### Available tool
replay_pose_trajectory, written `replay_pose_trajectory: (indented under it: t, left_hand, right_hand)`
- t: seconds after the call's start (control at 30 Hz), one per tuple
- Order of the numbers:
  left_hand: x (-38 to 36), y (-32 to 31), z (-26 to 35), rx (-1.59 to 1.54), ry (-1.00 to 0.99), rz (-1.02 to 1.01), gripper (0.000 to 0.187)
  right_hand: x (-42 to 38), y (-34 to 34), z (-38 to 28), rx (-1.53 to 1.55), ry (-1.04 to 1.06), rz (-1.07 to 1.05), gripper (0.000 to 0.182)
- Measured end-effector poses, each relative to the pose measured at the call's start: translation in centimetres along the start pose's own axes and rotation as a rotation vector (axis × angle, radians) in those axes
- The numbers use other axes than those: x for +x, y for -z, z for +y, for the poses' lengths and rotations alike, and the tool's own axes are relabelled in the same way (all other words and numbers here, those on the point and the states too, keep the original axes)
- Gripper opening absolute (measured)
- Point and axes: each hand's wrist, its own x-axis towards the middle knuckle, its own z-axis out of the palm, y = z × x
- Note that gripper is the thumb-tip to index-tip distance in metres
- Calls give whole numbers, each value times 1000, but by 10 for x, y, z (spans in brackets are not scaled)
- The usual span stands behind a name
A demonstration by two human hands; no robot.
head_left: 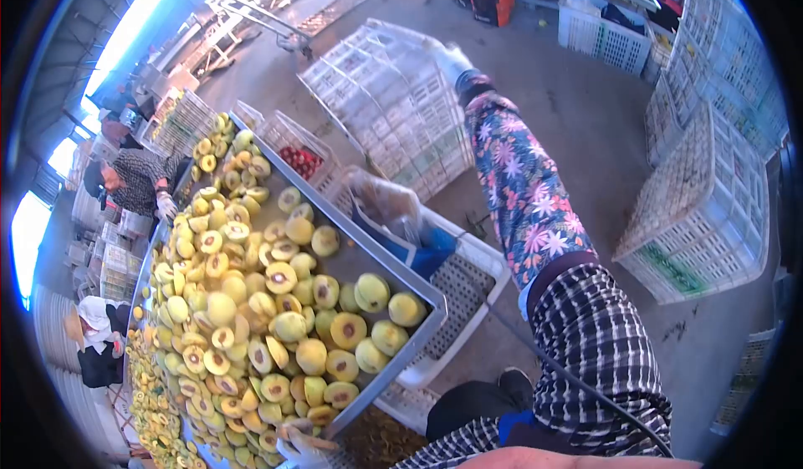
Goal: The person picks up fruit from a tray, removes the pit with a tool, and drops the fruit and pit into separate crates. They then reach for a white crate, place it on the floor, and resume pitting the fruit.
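Note:
My right arm, in a floral sleeve cover, reaches out to the far end of a stack of white plastic crates [389, 93]. At the stack's upper corner is my right hand [454, 61] in a pale glove, smeared by motion, so its fingers and any grip cannot be made out. Low in the view, my left hand [305, 448] is gloved in white beside the near rim of a metal-edged table [381, 389]. Halved yellow-green stone fruits [280, 278], some showing brown pits or hollows, are heaped there. The left fingers are mostly hidden.
Below the table's right side sits a white crate [456, 302] with a blue bag [431, 252]. A crate of red fruit [299, 161] stands behind it. More white crates [703, 210] rise at right. A gloved co-worker [134, 180] stands across the table; a cable [569, 373] crosses my arm.

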Motion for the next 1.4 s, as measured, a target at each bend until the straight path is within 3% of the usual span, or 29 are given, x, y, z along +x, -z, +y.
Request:
replay_pose_trajectory:
  t: [0.07, 0.1, 0.13, 0.17, 0.2, 0.27, 0.37, 0.43, 0.5, 0.57, 0.63, 0.7, 0.77, 0.8, 0.83, 0.87, 0.9, 0.93, 1.0, 1.03, 1.07, 1.1, 1.13, 1.17, 1.23, 1.3, 1.37, 1.4]
  left_hand:
    - [-5, 1, -8, -42, 177, 41, 29]
    - [-8, 5, -14, -61, 266, 60, 28]
    - [-10, 7, -19, -80, 354, 81, 28]
    - [-11, 8, -23, -92, 346, 88, 28]
    - [-14, 8, -27, -93, 317, 92, 29]
    - [-13, 4, -38, -104, 248, 98, 30]
    - [-9, 7, -45, -77, 156, 92, 32]
    - [-6, 2, -37, -102, 182, 107, 31]
    - [-3, -3, -30, -128, 206, 130, 29]
    - [-3, -5, -24, -155, 229, 152, 28]
    - [-5, -5, -20, -185, 252, 171, 27]
    - [-6, -7, -16, -230, 253, 193, 26]
    - [-1, -6, -12, -206, 244, 176, 25]
    - [1, -6, -13, -182, 242, 146, 25]
    - [0, -1, -16, -143, 255, 104, 25]
    - [-5, 9, -21, -98, 273, 63, 26]
    - [-9, 14, -32, -71, 284, 31, 27]
    - [-17, 19, -63, -61, 310, 20, 27]
    - [-34, 32, -131, 600, -191, 225, 22]
    - [-29, 28, -106, 602, -180, 216, 22]
    - [-13, 18, -59, 183, -11, 76, 22]
    - [-8, 13, -34, -239, 156, -48, 21]
    - [-10, 24, -107, 20, -342, 23, 20]
    - [-10, 38, -109, -78, -378, -202, 37]
    - [-16, 36, -70, -61, 158, -207, 31]
    - [-8, 30, -42, -117, 251, -166, 24]
    - [-6, 22, -25, -265, 286, -135, 20]
    - [-5, 17, -28, -241, 172, -71, 19]
  right_hand:
    - [3, -10, -7, -213, 6, -38, 78]
    - [-31, 9, -40, -247, -46, -65, 80]
    - [-14, 5, -22, -132, -15, -79, 72]
    - [-4, 5, -1, 218, 4, -138, 59]
    - [-15, 16, -1, 258, 2, -130, 45]
    - [-43, 29, -7, 487, -105, 94, 38]
    - [-48, 64, -20, 444, 31, 206, 36]
    - [-47, 83, -46, 401, 51, 141, 35]
    - [-48, 78, -71, 229, 199, 45, 34]
    - [-25, 44, -52, 94, 298, 19, 42]
    - [-61, 28, -75, -291, 143, -18, 48]
    - [-70, -1, -59, -546, 233, -141, 48]
    - [-60, -18, -19, -434, 499, -578, 42]
    - [-79, -1, -34, -434, 595, -647, 37]
    - [-81, 18, -39, -594, 379, -649, 35]
    - [-59, 23, -12, -667, 625, -712, 33]
    - [-60, 40, -9, -348, 630, -648, 32]
    - [-75, 67, -17, -34, 303, -648, 32]
    - [-90, 108, -11, -368, 251, -622, 43]
    - [-76, 119, 35, -466, 151, -697, 44]
    - [-93, 127, 61, -359, 113, -716, 63]
    - [-113, 143, 85, -741, 164, -725, 71]
    - [-138, 141, 74, -1118, 65, -899, 74]
    - [-163, 144, 102, -1048, 387, -797, 72]
    - [-192, 124, 95, -1238, 510, -658, 66]
    - [-201, 96, 103, -1438, 643, -549, 51]
    - [-190, 71, 124, -1251, 587, -667, 30]
    - [-190, 57, 125, -1190, 547, -715, 26]
